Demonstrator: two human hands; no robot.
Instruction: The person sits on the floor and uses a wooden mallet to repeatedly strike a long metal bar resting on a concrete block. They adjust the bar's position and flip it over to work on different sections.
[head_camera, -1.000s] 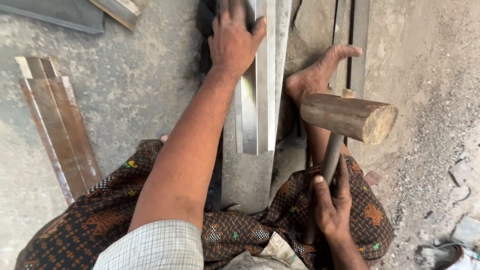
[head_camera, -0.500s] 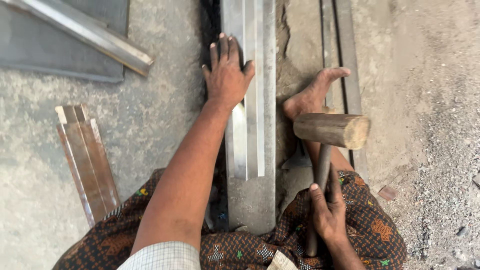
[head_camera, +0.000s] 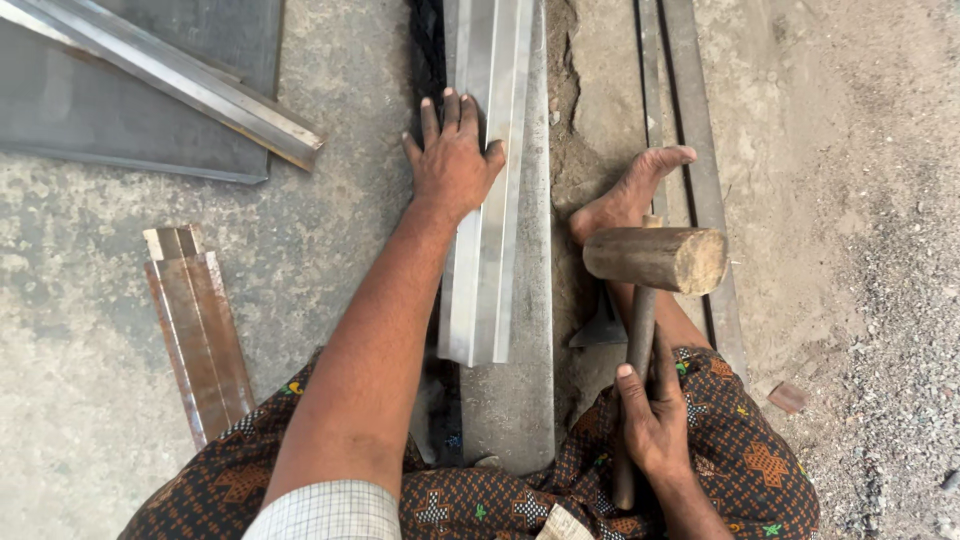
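Observation:
My left hand lies flat on a long shiny folded metal strip, pressing its left side. The strip rests lengthwise on a grey steel bar that runs away from me between my knees. My right hand grips the handle of a wooden mallet. The mallet's round head hangs sideways to the right of the strip, just above my bare right foot.
Two rusty flat metal strips lie on the concrete at the left. An angled metal bar rests on a dark sheet at the top left. Long flat bars run along the right, beside gravelly ground.
My left hand has slid back along the strip toward me. The mallet head has come down and in, nearer my foot. The view has tilted, showing more floor ahead.

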